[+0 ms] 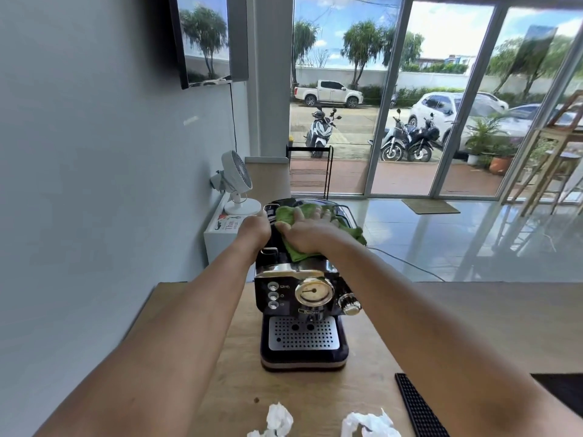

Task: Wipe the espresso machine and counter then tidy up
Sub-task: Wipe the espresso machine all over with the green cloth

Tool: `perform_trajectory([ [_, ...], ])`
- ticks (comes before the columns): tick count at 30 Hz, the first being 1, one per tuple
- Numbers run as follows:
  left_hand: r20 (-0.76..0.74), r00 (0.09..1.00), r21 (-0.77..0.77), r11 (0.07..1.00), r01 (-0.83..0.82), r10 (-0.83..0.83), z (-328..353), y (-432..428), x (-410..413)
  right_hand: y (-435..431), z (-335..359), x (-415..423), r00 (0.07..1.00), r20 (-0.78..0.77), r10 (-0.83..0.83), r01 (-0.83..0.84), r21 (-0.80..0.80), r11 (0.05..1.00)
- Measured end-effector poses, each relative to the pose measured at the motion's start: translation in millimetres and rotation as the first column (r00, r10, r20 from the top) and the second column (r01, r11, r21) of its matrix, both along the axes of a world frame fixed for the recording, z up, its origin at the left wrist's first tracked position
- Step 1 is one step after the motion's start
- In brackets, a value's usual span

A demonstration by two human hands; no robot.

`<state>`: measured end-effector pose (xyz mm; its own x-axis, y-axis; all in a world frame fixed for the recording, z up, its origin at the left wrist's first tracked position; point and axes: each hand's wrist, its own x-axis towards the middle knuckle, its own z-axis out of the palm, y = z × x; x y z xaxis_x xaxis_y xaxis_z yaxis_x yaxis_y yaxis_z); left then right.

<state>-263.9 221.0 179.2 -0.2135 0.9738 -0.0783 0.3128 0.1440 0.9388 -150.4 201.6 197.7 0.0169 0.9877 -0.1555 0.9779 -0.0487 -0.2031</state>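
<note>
A black and chrome espresso machine (304, 298) stands on the wooden counter (441, 326), its gauge and drip tray facing me. A green cloth (291, 214) lies spread over the machine's top. My right hand (307, 230) presses flat on the cloth, fingers spread toward the back. My left hand (255, 230) grips the machine's upper left edge, beside the cloth.
Two crumpled white tissues (277, 419) (369, 424) lie on the counter's near edge, with a small dark crumb (256, 399) close by. A black rubber mat (419, 405) lies at the right. A white fan (236, 181) stands on a low white cabinet behind the counter. A power cord (410, 263) trails right.
</note>
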Motion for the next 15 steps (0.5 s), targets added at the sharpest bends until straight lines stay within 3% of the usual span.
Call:
perform_trajectory([
  [5,-0.012,1.000,-0.018,1.000,0.000,0.000,-0.9,0.1,1.2,-51.2,-15.7,-9.9,0.989,0.128,-0.073,0.068,0.044,0.997],
  [11,-0.029,0.999,-0.040,0.999,0.025,-0.027,0.6,-4.3,0.7,3.0,7.0,20.8,0.995,-0.078,-0.062,0.058,-0.050,0.997],
  [15,-0.033,0.999,-0.028,0.999,0.030,-0.031,1.1,-2.6,0.4,-31.4,-0.3,10.9,1.000,0.005,-0.023,0.024,-0.015,1.000],
])
